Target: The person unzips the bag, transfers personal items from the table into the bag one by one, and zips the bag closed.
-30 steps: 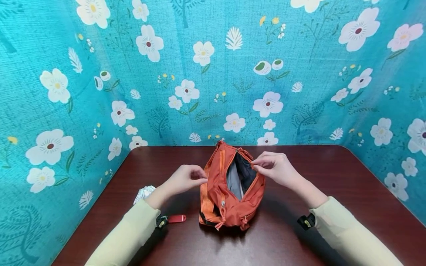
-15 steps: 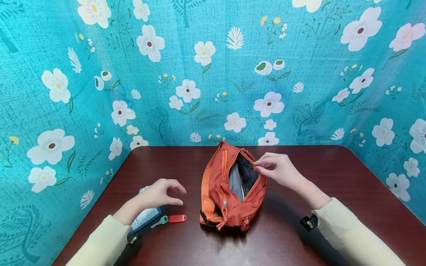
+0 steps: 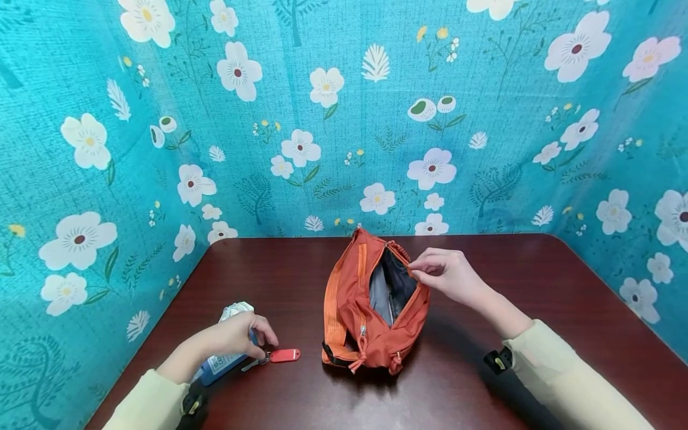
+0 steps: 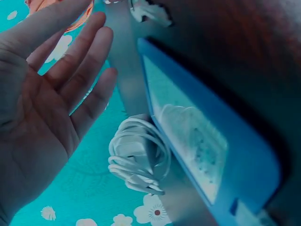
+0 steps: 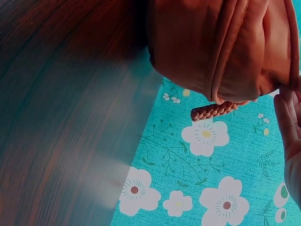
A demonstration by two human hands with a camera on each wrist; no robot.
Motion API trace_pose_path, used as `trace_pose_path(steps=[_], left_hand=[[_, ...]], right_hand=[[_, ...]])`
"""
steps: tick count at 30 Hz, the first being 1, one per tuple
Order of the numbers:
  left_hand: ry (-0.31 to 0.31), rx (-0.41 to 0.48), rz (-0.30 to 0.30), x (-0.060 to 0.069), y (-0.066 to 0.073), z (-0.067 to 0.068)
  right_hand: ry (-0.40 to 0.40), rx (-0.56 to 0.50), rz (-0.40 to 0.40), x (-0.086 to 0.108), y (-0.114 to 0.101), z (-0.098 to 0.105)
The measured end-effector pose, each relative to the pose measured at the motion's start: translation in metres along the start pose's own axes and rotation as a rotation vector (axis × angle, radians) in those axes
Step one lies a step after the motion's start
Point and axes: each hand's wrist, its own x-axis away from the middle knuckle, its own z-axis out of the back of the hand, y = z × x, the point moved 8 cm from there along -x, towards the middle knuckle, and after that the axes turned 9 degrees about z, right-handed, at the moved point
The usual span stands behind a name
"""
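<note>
An orange-red bag (image 3: 349,298) stands unzipped on the table, its grey and dark lining showing. The right hand (image 3: 454,278) pinches the right edge of its opening; in the right wrist view fingers (image 5: 289,117) meet the bag (image 5: 211,47) at its rim. On the left, the left hand (image 3: 236,337) hangs over a key with a red tag (image 3: 285,356), thumb tip at the key ring, fingers relaxed. Whether it touches the ring I cannot tell. The left wrist view shows the left hand (image 4: 61,89) with fingers extended and an empty palm.
A blue case with a pale label (image 3: 217,365) lies under the left forearm, blue also in the left wrist view (image 4: 188,127). Behind it is a coiled white cable with a plug (image 4: 136,153). A flowered teal cloth (image 3: 344,119) encloses the dark red table (image 3: 484,370).
The left hand has moved from beside the bag, left and down to the key. The right hand has kept its pinch on the bag's edge.
</note>
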Motion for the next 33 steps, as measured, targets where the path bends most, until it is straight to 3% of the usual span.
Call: trace_pose_path(steps=[9,18,24,33], left_hand=[[-0.016,0.025,-0.059,0.000,-0.007,-0.011],[0.035,-0.015,-0.026,-0.003,-0.008,-0.011],[0.043,0.015,-0.005,-0.004,-0.009,-0.009],[0.103,-0.014,-0.078,-0.005,0.008,0.006]], right_hand=[[-0.004,-0.003,0.007,-0.003,-0.001,-0.002],[0.001,-0.006,0.002,-0.004,-0.001,-0.002],[0.002,-0.007,0.006,-0.004,-0.002,-0.001],[-0.010,-0.016,-0.003,-0.002,0.000,-0.001]])
